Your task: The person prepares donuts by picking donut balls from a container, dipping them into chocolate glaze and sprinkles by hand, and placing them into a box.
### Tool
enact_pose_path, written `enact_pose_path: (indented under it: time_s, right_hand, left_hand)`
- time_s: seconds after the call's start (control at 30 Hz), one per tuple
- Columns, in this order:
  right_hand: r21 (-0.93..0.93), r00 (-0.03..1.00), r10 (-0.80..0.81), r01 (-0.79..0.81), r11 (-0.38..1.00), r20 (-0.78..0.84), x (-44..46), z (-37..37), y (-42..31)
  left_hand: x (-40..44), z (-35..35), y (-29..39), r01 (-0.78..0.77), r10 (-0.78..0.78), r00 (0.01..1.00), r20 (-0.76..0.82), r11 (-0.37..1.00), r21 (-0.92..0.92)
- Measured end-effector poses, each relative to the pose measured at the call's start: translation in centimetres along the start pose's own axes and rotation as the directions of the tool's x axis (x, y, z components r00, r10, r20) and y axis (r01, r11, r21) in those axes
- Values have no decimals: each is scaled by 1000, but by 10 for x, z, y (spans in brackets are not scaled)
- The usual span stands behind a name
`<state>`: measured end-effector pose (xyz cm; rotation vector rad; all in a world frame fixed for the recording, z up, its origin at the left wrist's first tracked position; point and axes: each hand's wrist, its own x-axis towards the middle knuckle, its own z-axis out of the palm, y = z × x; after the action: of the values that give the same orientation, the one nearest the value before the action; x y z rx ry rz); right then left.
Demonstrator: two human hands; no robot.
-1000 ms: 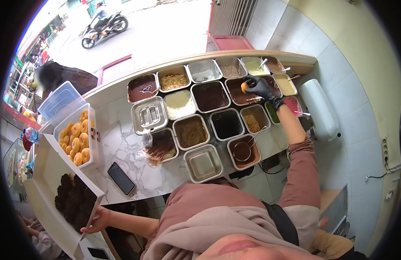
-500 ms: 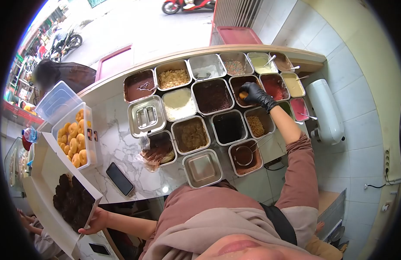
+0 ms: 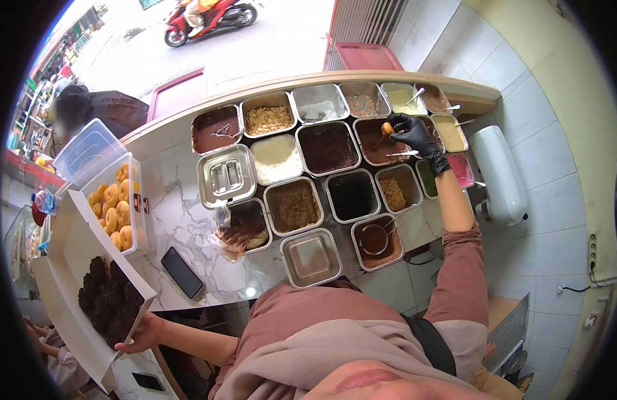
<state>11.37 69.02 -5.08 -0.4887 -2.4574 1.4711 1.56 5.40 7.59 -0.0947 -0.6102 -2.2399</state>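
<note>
My right hand (image 3: 414,133), in a black glove, pinches a small doughnut (image 3: 387,129) above a metal tray of brown glaze (image 3: 370,141). The doughnut's underside looks coated brown. A white spoon handle (image 3: 403,154) crosses that tray's near side. At the lower left, my bare left hand (image 3: 146,333) grips the edge of an open white cardboard box (image 3: 62,273). Inside the box sit several dark, sprinkle-covered doughnuts (image 3: 108,300). Just beyond the box, a clear plastic tub (image 3: 140,230) holds plain doughnuts (image 3: 115,210).
Many metal trays of toppings cover the marble counter, including dark sprinkles (image 3: 327,148) and chopped nuts (image 3: 267,120). A phone (image 3: 182,273) lies near the front edge. A pale-blue mixer (image 3: 498,170) stands at right. Another person (image 3: 98,110) is beyond the counter.
My right hand has lifted the doughnut up from the glaze, uncovering the spoon handle. My left hand still holds the box. A red motorbike outside has moved left.
</note>
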Motion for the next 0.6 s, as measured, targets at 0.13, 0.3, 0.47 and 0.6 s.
enact_pose_path:
  time_s: [0.13,0.3,0.47,0.6]
  right_hand:
    - [440,997,50,-74,895,66,-12,-2,-8]
    - [956,985,-68,-137,259,159,-21,10,25]
    - [981,961,-264,-125,-152,81,-26,19,33]
    - [999,996,-80,-34,28,36,-22,17,30]
  left_hand:
    - [-4,3,-2,-50,53,998,-20,989,140]
    - [-5,4,-2,-75,84,995,-45,983,166]
    - [0,-6,0,-46,52,997,-49,994,102]
    - [-2,-2,2,-39,45,998,-40,991,129]
